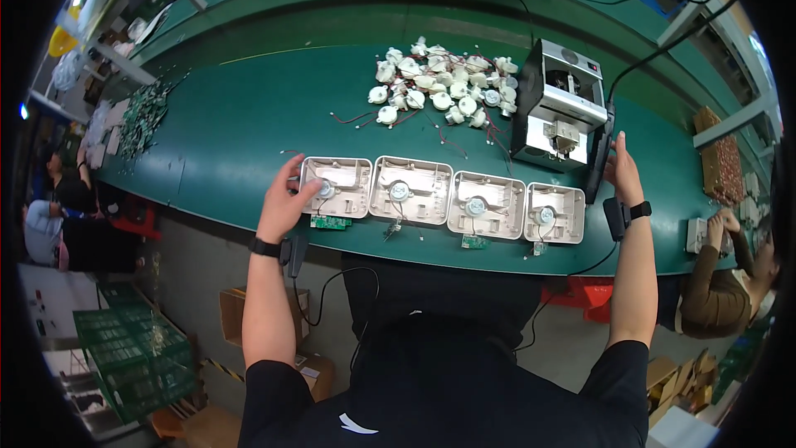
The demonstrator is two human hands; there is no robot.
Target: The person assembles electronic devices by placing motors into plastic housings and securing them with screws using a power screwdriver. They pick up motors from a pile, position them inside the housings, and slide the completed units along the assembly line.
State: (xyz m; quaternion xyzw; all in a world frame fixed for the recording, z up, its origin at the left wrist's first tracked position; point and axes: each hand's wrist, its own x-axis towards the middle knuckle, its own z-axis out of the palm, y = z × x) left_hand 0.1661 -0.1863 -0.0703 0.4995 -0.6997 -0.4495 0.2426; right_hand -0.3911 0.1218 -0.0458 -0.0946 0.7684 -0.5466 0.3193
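Observation:
Four-sided cream plastic housings stand open side in a row along the near edge: the leftmost housing [352, 176], a second housing [433, 178], a third housing [506, 199] and the rightmost housing [570, 209]. Each holds a round white part on wires, with a small green circuit board [330, 221] hanging out below. My left hand [286, 199] grips the left end of the leftmost housing, its thumb over the wall near the round part. At the right, my right hand [623, 172] closes around a black corded tool, apparently an electric screwdriver [600, 153], held upright beside the rightmost housing.
A black-and-silver machine [560, 104] stands behind the right housings. Left of it lies a heap of white round parts [444, 83] with red and black wires. Green circuit boards [145, 120] pile at the far left. Another person [725, 274] works at the right.

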